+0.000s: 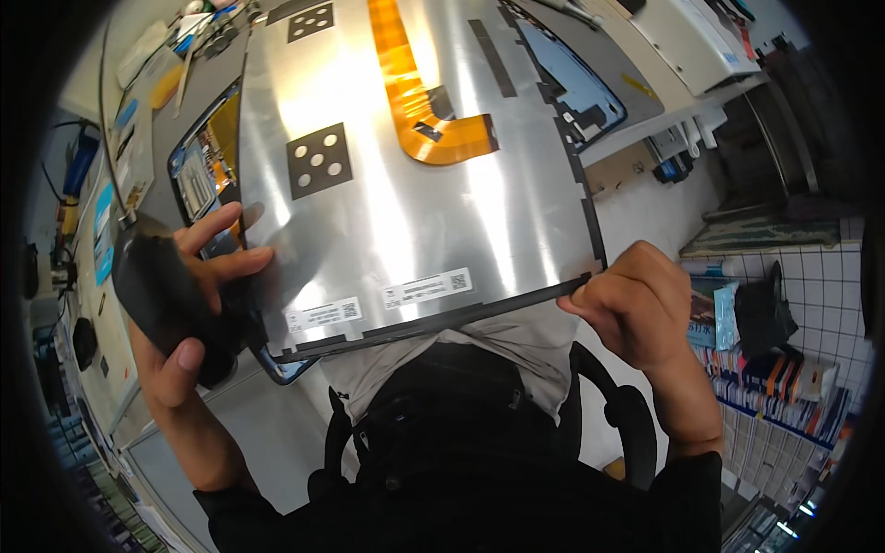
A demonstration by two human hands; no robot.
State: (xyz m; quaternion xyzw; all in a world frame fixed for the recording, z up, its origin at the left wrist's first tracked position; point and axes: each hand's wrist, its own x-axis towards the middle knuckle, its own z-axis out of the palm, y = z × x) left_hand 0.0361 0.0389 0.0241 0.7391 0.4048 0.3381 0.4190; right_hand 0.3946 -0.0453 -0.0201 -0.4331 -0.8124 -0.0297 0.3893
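A large display panel (429, 217) lies with its silver metal back up, a bent orange flex cable (415, 111) on it. My right hand (636, 300) pinches its near right corner. At the left edge is my left hand (217, 249), two stretched fingers touching the panel and the thumb well apart. A black object on a thin stem (171, 300) covers the palm. Under the panel, a dark-framed device (205, 170) with exposed inner parts shows at the left, and a dark-rimmed piece (572, 69) at the right.
Tools and small parts crowd the bench (166, 138) at the left. A white box-shaped unit (696, 41) stands at the far right. Lower right, a wire rack (811, 286) holds packets and a black pouch. Chair armrests (631, 424) flank my lap.
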